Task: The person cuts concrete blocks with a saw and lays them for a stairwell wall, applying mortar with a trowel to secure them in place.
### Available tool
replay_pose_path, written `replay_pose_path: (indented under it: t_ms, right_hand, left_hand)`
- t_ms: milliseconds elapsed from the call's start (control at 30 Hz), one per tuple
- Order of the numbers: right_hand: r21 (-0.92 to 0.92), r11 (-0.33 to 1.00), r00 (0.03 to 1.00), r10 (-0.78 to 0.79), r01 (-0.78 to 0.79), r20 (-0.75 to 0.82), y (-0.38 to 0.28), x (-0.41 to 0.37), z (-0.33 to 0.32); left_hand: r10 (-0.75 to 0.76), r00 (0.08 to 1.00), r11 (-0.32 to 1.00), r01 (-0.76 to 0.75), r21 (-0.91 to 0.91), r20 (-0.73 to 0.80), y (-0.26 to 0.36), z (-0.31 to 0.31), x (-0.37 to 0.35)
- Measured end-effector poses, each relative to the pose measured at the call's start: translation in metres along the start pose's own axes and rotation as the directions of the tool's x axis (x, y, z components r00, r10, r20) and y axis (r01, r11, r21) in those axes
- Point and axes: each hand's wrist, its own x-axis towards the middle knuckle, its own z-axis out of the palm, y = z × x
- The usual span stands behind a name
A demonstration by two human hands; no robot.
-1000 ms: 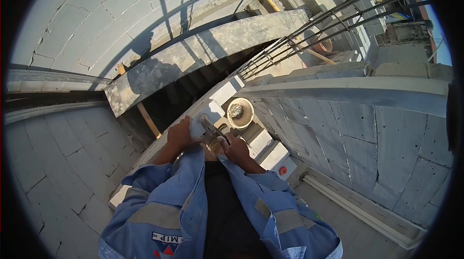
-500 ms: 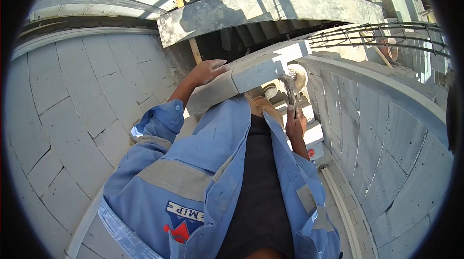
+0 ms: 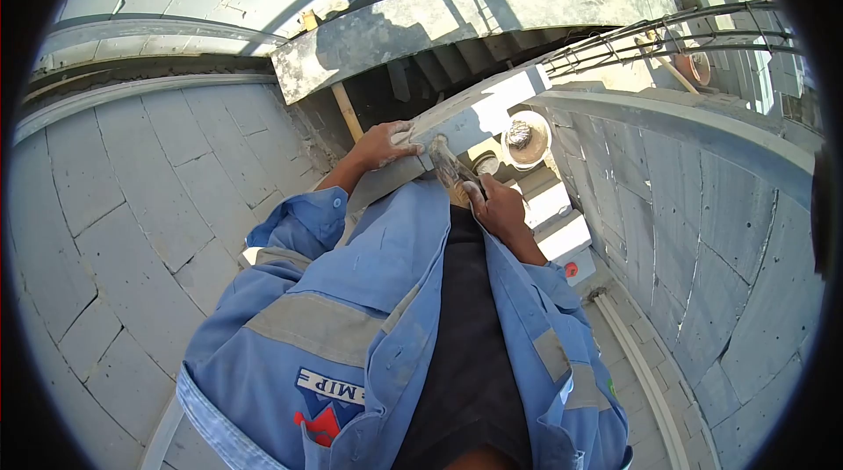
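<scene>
My left hand [image 3: 384, 147] rests on top of a row of pale blocks [image 3: 479, 123], near the joint between two of them, its fingers stretched over the edge. A trowel-like tool [image 3: 446, 163], coated with mortar, touches the side face of the blocks by that joint. Its handle is in my right hand [image 3: 500, 207], which is closed round it just in front of my body. Past the tool stands a round bucket [image 3: 527, 141] with grey material inside. A smaller container [image 3: 485, 162] is partly hidden behind the tool.
Steel rebar [image 3: 667, 35] extends to the right from the block row's far end. Ahead is a concrete beam [image 3: 474, 9] over a dark gap with steps. Block walls stand at left [image 3: 149, 198] and right [image 3: 667, 224]. Loose white blocks [image 3: 558, 215] lie below on the right.
My right hand has moved left and up with the tool, from beside the bucket to the block joint. The bucket shows more fully. My left hand has shifted slightly on the blocks.
</scene>
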Motion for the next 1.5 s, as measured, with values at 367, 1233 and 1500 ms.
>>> replay_pose_path:
  t_ms: [367,1233,1500]
  right_hand:
    - [0.078,0.994,0.996,0.082,-0.080,-0.025,0.002,0.000,0.003]
    - [0.500,0.784,0.830,0.520,-0.368,-0.204,0.064,-0.087,0.014]
    - [0.378,0.915,0.922,0.260,-0.140,-0.286,0.023,-0.030,-0.003]
  left_hand:
    - [-0.033,0.997,0.998,0.036,-0.046,0.076,0.014,-0.006,0.000]
    - [-0.044,0.949,0.914,0.165,0.372,-0.312,0.093,0.051,0.049]
    - [0.102,0.915,0.947,0.030,0.318,-0.389,0.065,0.048,0.062]
